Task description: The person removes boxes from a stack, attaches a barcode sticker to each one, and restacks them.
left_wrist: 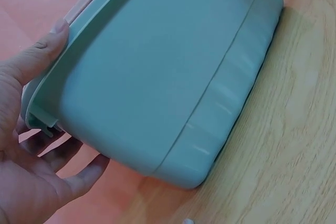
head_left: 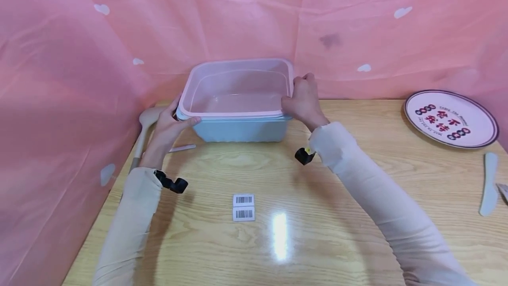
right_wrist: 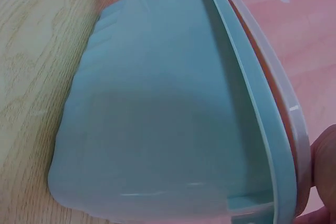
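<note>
A pink plastic basin (head_left: 238, 114) sits nested inside a light blue basin (head_left: 242, 130) at the back of the table. At the left end my left hand (head_left: 166, 127) grips the blue basin, its thumb (left_wrist: 52, 43) over the rim and the other fingers beneath it. My right hand (head_left: 304, 100) pinches the pink basin's rim at the right end. From the right wrist view, a narrow gap shows between the pink rim (right_wrist: 287, 95) and the blue rim (right_wrist: 262, 98) below.
Behind my left wrist lies a large light spoon (head_left: 148, 117), with a thin pale handle (head_left: 182, 148) nearby. Two barcode labels (head_left: 244, 207) lie on the table front. A patterned plate (head_left: 426, 136) and a pale spatula (head_left: 489, 184) are at right. Pink cloth (head_left: 246, 16) hangs behind.
</note>
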`<move>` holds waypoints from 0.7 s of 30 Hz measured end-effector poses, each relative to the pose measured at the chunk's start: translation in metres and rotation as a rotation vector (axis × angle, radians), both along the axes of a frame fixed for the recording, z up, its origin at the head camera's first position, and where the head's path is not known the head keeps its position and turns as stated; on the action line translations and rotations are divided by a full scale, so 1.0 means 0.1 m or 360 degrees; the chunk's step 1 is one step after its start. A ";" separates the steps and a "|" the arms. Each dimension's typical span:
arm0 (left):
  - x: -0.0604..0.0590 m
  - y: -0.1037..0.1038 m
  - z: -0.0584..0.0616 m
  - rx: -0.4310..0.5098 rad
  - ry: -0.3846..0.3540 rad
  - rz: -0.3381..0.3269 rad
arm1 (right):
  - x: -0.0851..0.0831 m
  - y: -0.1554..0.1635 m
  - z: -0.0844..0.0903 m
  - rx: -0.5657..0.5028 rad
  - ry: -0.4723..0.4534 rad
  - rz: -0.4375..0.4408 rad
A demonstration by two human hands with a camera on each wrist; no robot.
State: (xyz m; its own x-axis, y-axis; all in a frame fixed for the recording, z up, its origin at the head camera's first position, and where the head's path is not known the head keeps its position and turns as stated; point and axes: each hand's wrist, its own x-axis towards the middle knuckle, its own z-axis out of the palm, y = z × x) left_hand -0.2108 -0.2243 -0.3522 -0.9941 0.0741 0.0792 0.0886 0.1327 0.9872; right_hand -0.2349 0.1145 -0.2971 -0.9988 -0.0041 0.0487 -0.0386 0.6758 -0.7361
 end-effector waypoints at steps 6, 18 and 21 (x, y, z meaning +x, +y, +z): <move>0.00 -0.04 -0.01 -0.0029 -0.0023 0.0026 | 0.00 0.00 0.04 0.0015 0.0035 0.0052; 0.08 -0.08 -0.01 -0.0024 -0.0027 -0.0030 | -0.02 -0.03 0.07 -0.0194 -0.0010 -0.0004; 0.07 -0.03 -0.02 -0.0029 -0.0017 -0.0041 | -0.03 -0.01 0.03 -0.0301 0.0026 -0.0012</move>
State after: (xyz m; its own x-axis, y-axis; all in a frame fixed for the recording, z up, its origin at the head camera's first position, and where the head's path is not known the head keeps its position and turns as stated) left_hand -0.2036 -0.2277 -0.3544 -0.9926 0.1009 0.0670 0.0816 0.1482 0.9856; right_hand -0.2378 0.1139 -0.2937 -0.9978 0.0145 0.0642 -0.0470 0.5257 -0.8494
